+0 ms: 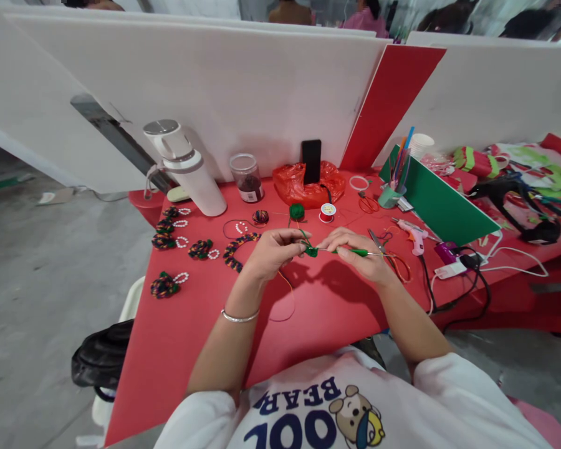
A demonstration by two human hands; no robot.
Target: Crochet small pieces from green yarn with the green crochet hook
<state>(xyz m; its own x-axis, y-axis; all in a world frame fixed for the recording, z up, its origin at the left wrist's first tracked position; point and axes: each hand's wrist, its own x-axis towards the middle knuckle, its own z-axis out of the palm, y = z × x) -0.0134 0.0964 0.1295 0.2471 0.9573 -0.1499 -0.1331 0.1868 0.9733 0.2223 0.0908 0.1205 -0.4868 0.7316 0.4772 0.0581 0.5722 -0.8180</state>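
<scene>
My left hand [275,251] pinches a small piece of green crochet work [311,251] above the red table. In my right hand [355,251] is a crochet hook [362,252] with a green handle, its metal shaft pointing left into the green piece. A strand of green yarn runs from my left fingers up to a green yarn ball [297,212] just behind. Beside that ball stands a spool of red thread [328,212]. A multicoloured braided cord [236,252] lies left of my left hand. An orange-tipped thin cord trails on the table below the hands.
Several dark multicoloured yarn pieces with white bead loops [164,285] lie at the left. Behind are a white thermos [199,184], a jar [246,179], a phone [311,161] and a red plastic bag [287,187]. Scissors [378,242], a pink glue gun [412,236] and a power strip [453,268] sit right.
</scene>
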